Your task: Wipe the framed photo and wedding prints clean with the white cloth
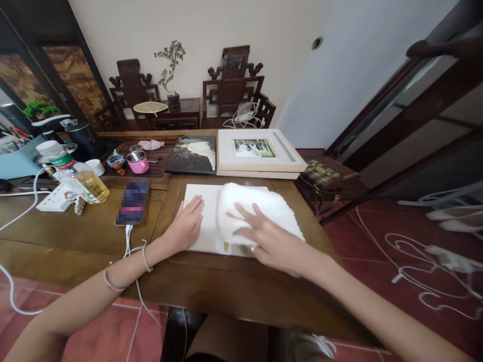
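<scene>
Left hand [184,221], at the center of the frame, lies flat and released, fingers together, on the left part of a white board [209,216]. Right hand [260,229], just right of center and slightly blurred, rests with spread, unclenched fingers on a white cloth [277,206], which covers the board's right part and reaches past its right side. From the left of the frame, the wooden surface [226,281] carries a bottle [88,183] of yellow liquid, then a phone [132,203] with a pixelated screen and a pink cup [138,163]. Behind the board, at upper center, lies a dark photo panel [190,153]; touching its right side is a pale framed photo [254,148]. Farther right, beyond the surface, sits a checked bag [320,173].
</scene>
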`<control>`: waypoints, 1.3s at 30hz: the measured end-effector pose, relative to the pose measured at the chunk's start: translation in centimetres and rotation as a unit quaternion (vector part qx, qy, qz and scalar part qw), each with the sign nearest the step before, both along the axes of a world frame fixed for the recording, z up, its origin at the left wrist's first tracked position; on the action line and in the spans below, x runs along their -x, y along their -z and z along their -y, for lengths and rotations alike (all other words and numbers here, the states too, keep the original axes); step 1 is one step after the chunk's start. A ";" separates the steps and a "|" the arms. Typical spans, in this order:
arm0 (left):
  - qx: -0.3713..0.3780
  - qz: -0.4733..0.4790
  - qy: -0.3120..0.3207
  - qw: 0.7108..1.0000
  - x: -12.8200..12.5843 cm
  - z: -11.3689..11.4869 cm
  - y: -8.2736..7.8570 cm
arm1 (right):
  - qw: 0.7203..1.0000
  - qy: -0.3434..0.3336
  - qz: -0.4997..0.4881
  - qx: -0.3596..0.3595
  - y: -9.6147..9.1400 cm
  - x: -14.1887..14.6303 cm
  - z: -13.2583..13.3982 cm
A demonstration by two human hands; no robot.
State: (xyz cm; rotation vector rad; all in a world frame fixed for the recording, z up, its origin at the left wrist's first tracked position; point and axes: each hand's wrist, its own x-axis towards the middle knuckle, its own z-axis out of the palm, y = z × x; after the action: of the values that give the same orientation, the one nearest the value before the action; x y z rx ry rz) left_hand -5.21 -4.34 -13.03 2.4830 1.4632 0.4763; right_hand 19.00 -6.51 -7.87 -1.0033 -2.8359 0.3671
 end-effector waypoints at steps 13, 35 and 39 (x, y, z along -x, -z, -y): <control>-0.016 -0.011 0.000 1.000 0.0 0.1 0.1 | 1.000 -0.024 -0.014 0.003 -0.4 -1.4 0.8; -0.022 0.047 -0.021 0.998 0.1 -0.4 1.0 | 0.996 -0.071 0.005 0.059 -2.6 2.0 3.0; -0.012 0.051 -0.017 0.998 0.2 -0.4 0.8 | 1.000 -0.020 0.010 0.009 -2.1 3.0 -2.3</control>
State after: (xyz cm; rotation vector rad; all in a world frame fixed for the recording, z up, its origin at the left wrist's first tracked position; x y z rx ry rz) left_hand -5.38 -3.90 -13.85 2.4173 1.4699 0.6216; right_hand 16.00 -4.21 -5.74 -0.9615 -2.8790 0.3890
